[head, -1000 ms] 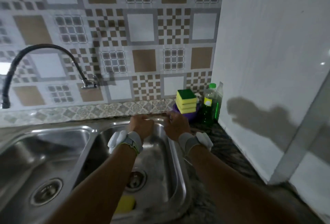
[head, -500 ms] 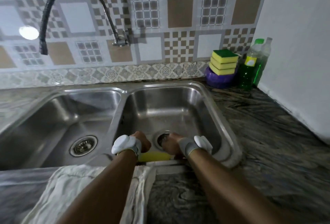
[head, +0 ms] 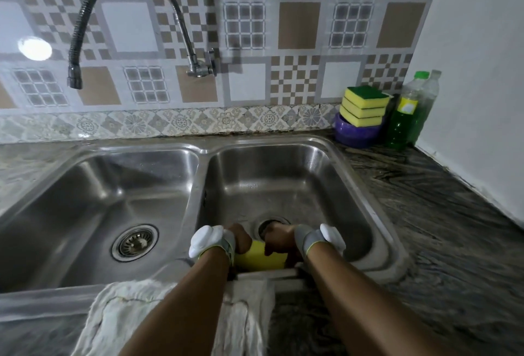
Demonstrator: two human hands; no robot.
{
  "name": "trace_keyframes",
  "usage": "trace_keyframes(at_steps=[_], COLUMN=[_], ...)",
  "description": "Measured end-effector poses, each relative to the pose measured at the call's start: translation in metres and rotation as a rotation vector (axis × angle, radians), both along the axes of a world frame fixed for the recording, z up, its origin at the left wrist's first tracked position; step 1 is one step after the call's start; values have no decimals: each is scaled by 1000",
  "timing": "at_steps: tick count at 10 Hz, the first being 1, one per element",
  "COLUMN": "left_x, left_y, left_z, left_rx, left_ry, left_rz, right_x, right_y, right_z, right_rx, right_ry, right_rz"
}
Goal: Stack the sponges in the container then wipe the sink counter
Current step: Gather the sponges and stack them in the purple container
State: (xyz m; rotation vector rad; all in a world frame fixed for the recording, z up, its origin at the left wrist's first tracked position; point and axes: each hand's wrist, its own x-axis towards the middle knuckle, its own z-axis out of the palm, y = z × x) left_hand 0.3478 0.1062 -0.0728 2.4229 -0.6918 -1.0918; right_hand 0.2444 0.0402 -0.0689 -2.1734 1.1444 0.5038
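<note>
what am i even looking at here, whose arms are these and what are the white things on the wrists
There is no robot. A person wears a camera on the head, so you look down along their own arms at a steel double sink. The white things are small devices strapped to both wrists. The left hand and right hand together grip a yellow sponge at the near edge of the right basin. At the back right, three more sponges sit stacked in a purple container beside a green bottle. A white cloth lies on the counter in front.

Yellow sponges (head: 363,106) topped green sat in a purple container (head: 355,134); the table (head: 442,214) was dark and veined, the wall tiles (head: 295,26) brown-and-white checked.
</note>
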Motion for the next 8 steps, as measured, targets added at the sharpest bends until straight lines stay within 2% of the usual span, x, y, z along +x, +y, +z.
trace_keyframes(at_steps=[1,2,3,4,5,6,7,8], left_x=[11,15,13,11,-23,-55,-73,-95], left_y=[-11,-33,-46,-71,-103,-138,-176,-220], left_z=[22,82,118,155,207,234,237,239], left_rx=[-174,-194,-571,-616,-593,-694,-833,-871], left_ry=[-95,-267,222,54,-16,111,415,423], left_rz=[-37,-295,314,259,103,90,216,208], right_x=[-5,-12,-15,-26,-50,-72,-91,-110], right_y=[-7,-21,-29,-51,-91,-131,-161,-203], right_z=[30,88,116,163,215,246,256,257], right_rx=[10,-198,-340,-415,-346,-319,-298,-375], right_ry=[-162,-182,-277,-369,-559,-663,-804,-873], right_rz=[-136,-93,-151,-273,-398,-456,-526,-579])
